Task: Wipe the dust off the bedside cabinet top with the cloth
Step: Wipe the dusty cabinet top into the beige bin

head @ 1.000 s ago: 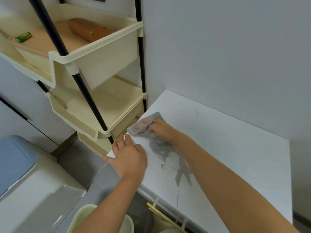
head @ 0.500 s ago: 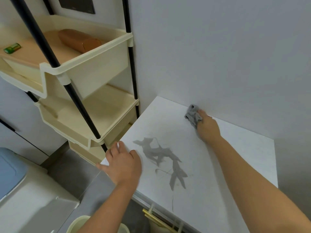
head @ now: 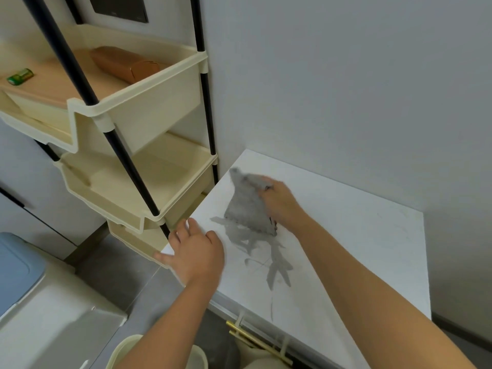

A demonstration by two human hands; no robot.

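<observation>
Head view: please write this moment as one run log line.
right hand: holds grey cloth on cabinet top | left hand: flat at left edge | dark smear: remains

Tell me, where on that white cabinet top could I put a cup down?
The right half of the cabinet top is bare, between the wall and the right forearm. The near-left part is crowded: the left hand rests at the edge, the right hand presses the cloth, and a grey smear lies between them.
</observation>
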